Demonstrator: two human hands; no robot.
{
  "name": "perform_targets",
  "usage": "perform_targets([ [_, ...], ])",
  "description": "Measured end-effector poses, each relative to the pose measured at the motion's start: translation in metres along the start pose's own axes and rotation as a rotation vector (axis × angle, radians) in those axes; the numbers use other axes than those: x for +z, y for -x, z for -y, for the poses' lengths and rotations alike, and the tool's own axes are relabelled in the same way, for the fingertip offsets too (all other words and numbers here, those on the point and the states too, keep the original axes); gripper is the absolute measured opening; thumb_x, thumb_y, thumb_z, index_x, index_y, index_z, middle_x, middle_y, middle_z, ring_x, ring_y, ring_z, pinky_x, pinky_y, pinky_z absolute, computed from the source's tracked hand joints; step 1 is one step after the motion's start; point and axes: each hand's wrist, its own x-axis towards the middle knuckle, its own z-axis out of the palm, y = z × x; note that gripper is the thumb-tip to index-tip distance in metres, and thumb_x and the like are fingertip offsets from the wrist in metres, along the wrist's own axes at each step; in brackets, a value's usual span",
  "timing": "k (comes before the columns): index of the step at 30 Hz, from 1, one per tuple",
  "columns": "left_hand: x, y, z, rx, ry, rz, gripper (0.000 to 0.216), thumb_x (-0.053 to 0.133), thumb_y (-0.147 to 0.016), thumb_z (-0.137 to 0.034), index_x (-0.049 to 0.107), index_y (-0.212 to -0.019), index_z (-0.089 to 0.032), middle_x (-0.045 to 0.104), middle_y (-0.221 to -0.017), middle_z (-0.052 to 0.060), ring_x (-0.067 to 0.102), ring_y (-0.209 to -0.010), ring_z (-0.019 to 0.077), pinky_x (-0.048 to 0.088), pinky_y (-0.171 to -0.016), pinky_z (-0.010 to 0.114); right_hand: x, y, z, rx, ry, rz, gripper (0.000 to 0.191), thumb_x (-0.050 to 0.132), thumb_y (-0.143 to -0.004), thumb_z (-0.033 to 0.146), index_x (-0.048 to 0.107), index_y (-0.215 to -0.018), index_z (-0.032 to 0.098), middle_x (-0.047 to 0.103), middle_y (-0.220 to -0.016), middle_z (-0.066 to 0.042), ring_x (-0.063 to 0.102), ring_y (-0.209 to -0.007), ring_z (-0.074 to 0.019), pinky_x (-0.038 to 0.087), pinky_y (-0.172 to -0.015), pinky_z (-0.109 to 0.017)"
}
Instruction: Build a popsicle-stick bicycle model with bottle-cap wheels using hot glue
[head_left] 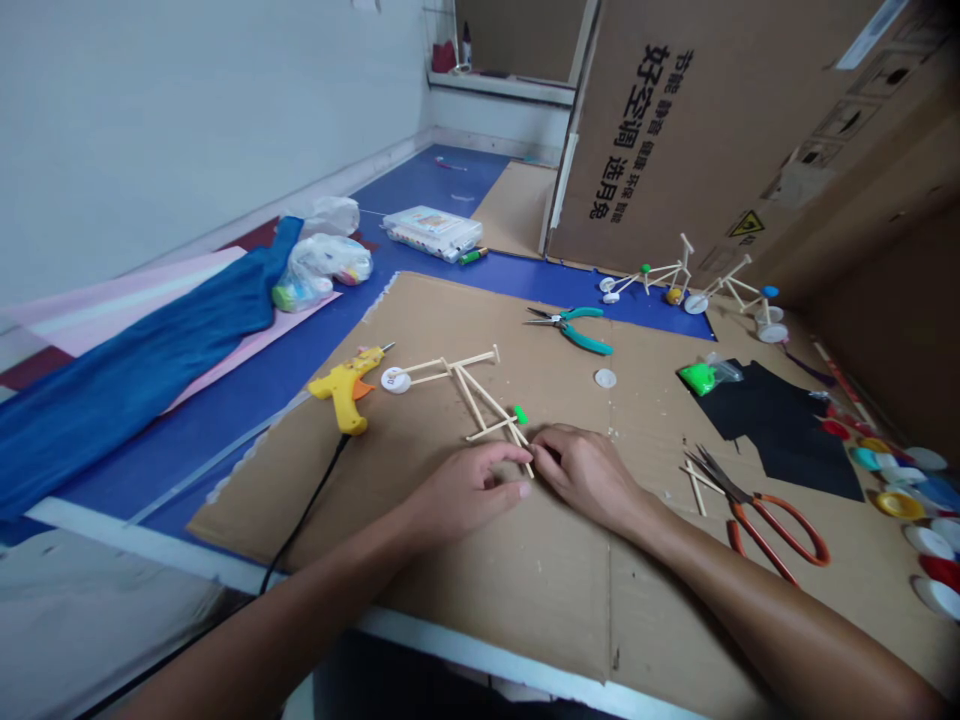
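A small bicycle model made of thin wooden sticks (486, 394) lies on the cardboard sheet. White bottle caps (395, 380) form a wheel at its far left end, and a green piece (520, 413) sits near its close end. My left hand (469, 495) has thumb and index finger curved around the near stick ends, with a gap showing between them. From the right, my right hand (585, 470) is closed, its fingertips pinching the same stick ends. The exact contact is partly hidden by the fingers. A yellow glue gun (349, 388) rests left of the model.
Teal-handled pliers (574, 328) and a loose white cap (605, 378) lie beyond my hands. Orange-handled scissors (757, 510) are by my right forearm, with many caps (900, 505) farther right. Two finished-looking stick models (652, 275) stand near a large cardboard box (675, 130). The glue gun's cord (304, 520) crosses the table edge.
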Motion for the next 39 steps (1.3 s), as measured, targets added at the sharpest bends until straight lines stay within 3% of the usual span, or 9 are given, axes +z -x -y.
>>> perform_targets([
  [10, 0.000, 0.000, 0.000, 0.008, 0.006, 0.004, 0.027, 0.059, -0.083, -0.034, 0.063, -0.104, -0.018, 0.038, -0.055, -0.008, 0.035, -0.051, 0.0094, 0.022, -0.048, 0.022, -0.003, -0.001, 0.002, 0.002, -0.034, 0.018, 0.022, 0.050, -0.094, 0.020, 0.066, -0.078, 0.019, 0.070, -0.079, -0.003, 0.060, -0.071, -0.0146, 0.037, -0.067, -0.024],
  [22, 0.002, 0.001, -0.002, 0.007, 0.028, -0.019, 0.024, 0.057, -0.082, -0.029, 0.062, -0.103, -0.017, 0.039, -0.055, -0.009, 0.035, -0.048, 0.0086, 0.022, -0.047, 0.021, -0.007, -0.002, 0.002, 0.037, -0.067, 0.039, 0.025, 0.046, -0.093, 0.021, 0.066, -0.079, 0.020, 0.067, -0.071, -0.001, 0.055, -0.063, -0.0134, 0.033, -0.062, -0.023],
  [29, 0.002, 0.000, -0.001, -0.010, 0.042, -0.016, 0.029, 0.053, -0.080, -0.022, 0.062, -0.107, -0.018, 0.037, -0.051, -0.010, 0.032, -0.044, 0.0083, 0.020, -0.046, 0.022, -0.017, 0.001, -0.003, -0.024, -0.120, 0.098, 0.027, 0.046, -0.085, 0.009, 0.069, -0.094, 0.021, 0.071, -0.085, -0.001, 0.059, -0.072, -0.0136, 0.037, -0.069, -0.023],
  [34, 0.001, 0.001, -0.003, -0.008, 0.036, -0.025, 0.029, 0.052, -0.078, -0.020, 0.061, -0.106, -0.019, 0.037, -0.051, -0.010, 0.034, -0.045, 0.0085, 0.020, -0.047, 0.022, -0.021, 0.003, 0.000, -0.016, -0.029, 0.156, 0.011, 0.061, -0.078, 0.015, 0.066, -0.088, 0.020, 0.067, -0.081, -0.002, 0.055, -0.070, -0.0146, 0.034, -0.065, -0.024],
  [39, 0.001, 0.002, -0.004, 0.006, 0.038, -0.041, 0.028, 0.052, -0.079, -0.020, 0.060, -0.106, -0.019, 0.037, -0.052, -0.010, 0.035, -0.045, 0.0090, 0.022, -0.048, 0.022, -0.018, 0.003, 0.005, 0.029, 0.039, 0.138, 0.006, 0.061, -0.081, 0.018, 0.066, -0.085, 0.019, 0.067, -0.079, -0.002, 0.054, -0.069, -0.0152, 0.033, -0.065, -0.025],
])
